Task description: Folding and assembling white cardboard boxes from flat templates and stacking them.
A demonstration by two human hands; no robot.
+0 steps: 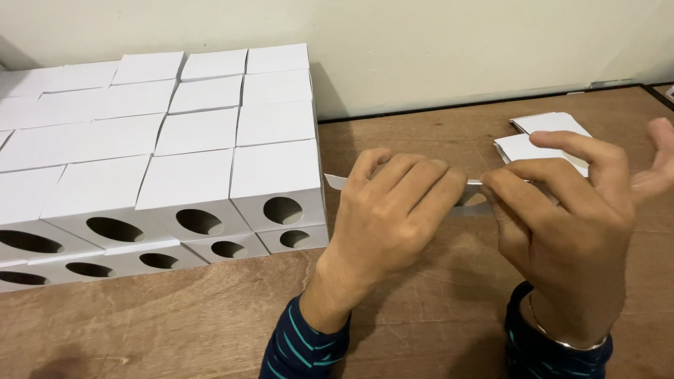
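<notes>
Both my hands hold one flat white cardboard blank (335, 181) edge-on above the wooden table (210, 323). My left hand (386, 217) curls its fingers over the blank's left part, with a corner sticking out past the fingers. My right hand (576, 224) pinches the blank's right end between thumb and forefinger, the other fingers spread. Most of the blank is hidden behind my fingers.
A large block of folded white boxes (196, 175) with oval holes in their fronts is stacked in two layers at the left. A small pile of flat white blanks (540, 137) lies at the back right. A pale wall (456, 49) borders the table's far edge.
</notes>
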